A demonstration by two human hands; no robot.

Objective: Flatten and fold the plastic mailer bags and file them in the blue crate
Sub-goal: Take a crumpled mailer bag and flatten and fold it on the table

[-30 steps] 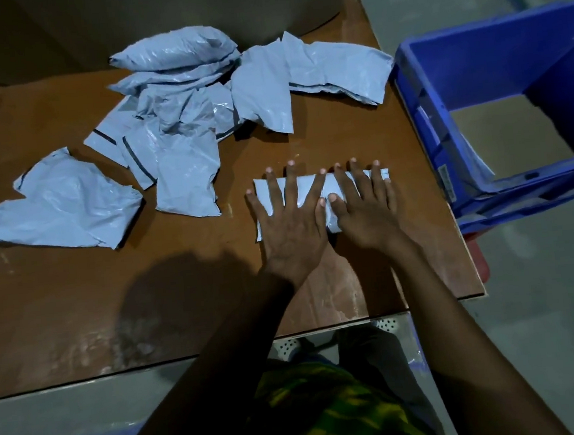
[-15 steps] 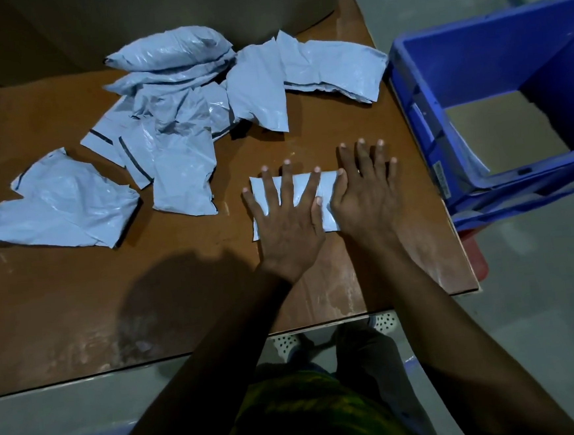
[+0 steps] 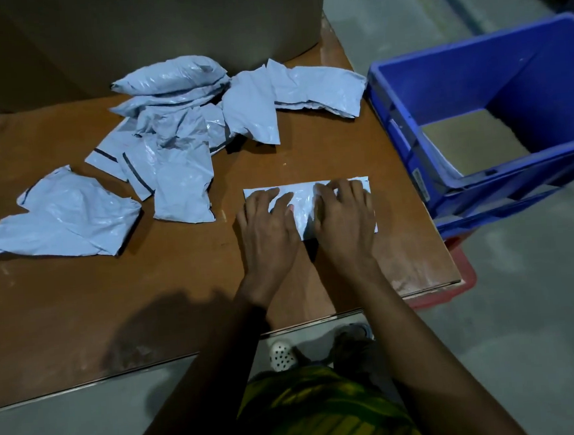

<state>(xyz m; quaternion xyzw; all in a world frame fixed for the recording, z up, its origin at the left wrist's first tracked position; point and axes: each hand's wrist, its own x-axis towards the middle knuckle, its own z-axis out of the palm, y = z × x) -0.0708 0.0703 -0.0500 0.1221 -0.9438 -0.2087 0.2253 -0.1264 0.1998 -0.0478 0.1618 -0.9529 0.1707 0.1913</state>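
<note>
A folded pale-grey mailer lies flat on the brown table, near its right edge. My left hand covers the mailer's left half, and my right hand covers the right half. Both hands have their fingers bent down onto the far edge, and the plastic wrinkles between them. Further back lies a loose pile of crumpled mailers. One more mailer lies apart at the left. The blue crate stands off the table's right side, with a bare floor inside.
A large cardboard box stands at the back of the table. A red object sticks out under the crate at the table's right corner. The grey floor runs along the right, and my feet show below the table's front edge.
Both hands have gone from flat with spread fingers to bent fingers on the mailer's far edge. My right hand has moved back onto the mailer.
</note>
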